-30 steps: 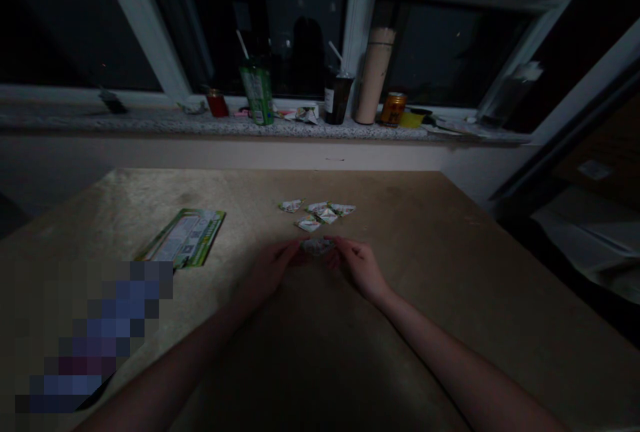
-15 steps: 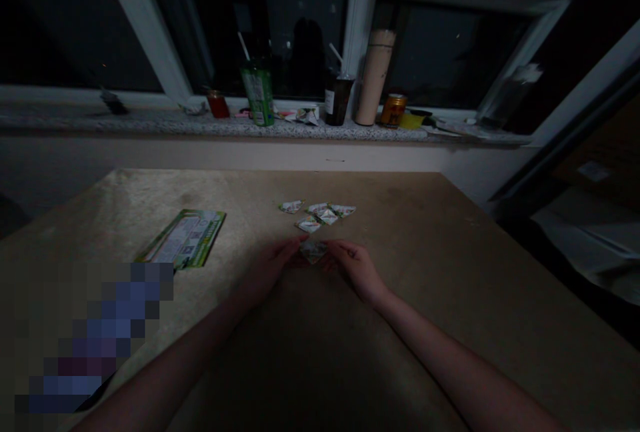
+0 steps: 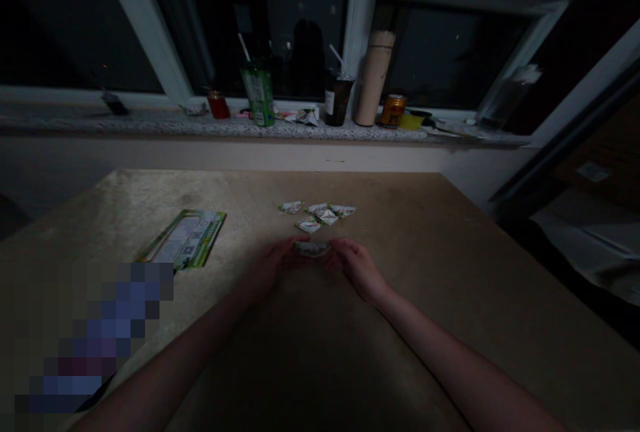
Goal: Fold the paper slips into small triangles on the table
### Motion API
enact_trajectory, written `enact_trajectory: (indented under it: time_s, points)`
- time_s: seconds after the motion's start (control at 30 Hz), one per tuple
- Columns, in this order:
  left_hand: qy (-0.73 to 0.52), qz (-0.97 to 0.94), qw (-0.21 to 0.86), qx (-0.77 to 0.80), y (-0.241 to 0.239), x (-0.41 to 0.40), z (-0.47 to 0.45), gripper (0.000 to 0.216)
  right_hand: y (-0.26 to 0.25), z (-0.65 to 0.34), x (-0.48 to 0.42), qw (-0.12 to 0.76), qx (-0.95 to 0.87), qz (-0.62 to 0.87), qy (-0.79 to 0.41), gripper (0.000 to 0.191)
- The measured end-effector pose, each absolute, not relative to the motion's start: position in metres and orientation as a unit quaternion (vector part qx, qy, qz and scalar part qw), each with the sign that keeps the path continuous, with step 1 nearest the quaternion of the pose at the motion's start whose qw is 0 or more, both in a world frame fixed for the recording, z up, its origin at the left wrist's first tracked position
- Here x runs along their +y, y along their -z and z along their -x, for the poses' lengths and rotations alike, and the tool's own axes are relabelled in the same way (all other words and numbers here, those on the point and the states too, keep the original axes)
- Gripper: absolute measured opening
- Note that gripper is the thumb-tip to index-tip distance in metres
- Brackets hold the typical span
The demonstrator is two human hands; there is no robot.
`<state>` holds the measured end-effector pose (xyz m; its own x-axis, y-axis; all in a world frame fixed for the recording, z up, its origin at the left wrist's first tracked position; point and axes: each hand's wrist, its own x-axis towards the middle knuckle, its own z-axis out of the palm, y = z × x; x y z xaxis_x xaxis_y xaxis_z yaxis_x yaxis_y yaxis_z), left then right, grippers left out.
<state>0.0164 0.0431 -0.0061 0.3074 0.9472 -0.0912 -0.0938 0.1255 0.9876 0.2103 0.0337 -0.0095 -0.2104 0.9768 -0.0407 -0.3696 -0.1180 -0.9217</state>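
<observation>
Between my two hands is a small folded piece of printed paper (image 3: 313, 249), whitish with green edges, low over the table. My left hand (image 3: 274, 260) pinches its left end. Its right end is held by the fingers of my right hand (image 3: 354, 260). The undersides of the fingers are lost in shadow. Just beyond lie several similar folded paper pieces: one nearest my hands (image 3: 309, 225), a middle one (image 3: 328, 217), and another off to the left (image 3: 291, 207).
A green printed packet (image 3: 193, 239) lies on the brown table (image 3: 425, 239), left of my hands. A blurred-out bluish object (image 3: 115, 325) is at the front left. On the windowsill stand a green cup (image 3: 259, 95), a dark cup (image 3: 338, 102), a tall flask (image 3: 374, 79) and a gold can (image 3: 394, 111).
The held paper has gone from a downward-pointing triangle to a flatter, wider strip. My hands have moved slightly apart. The other paper pieces have stayed put.
</observation>
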Motion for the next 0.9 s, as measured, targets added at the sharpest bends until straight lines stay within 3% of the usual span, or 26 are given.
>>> enact_trajectory:
  time_s: [0.23,0.9]
  points:
    - [-0.418,-0.495,0.643,0.409,0.0025,0.0412,-0.0192,0.037,0.0068,-0.2112,0.0332,0.465,-0.426,0.343,-0.696,0.034]
    - [-0.394,-0.509,0.636,0.427,0.0069,0.0431,-0.0165,0.047,0.0080,-0.2127,0.0346,0.453,-0.410,0.347,-0.711,0.032]
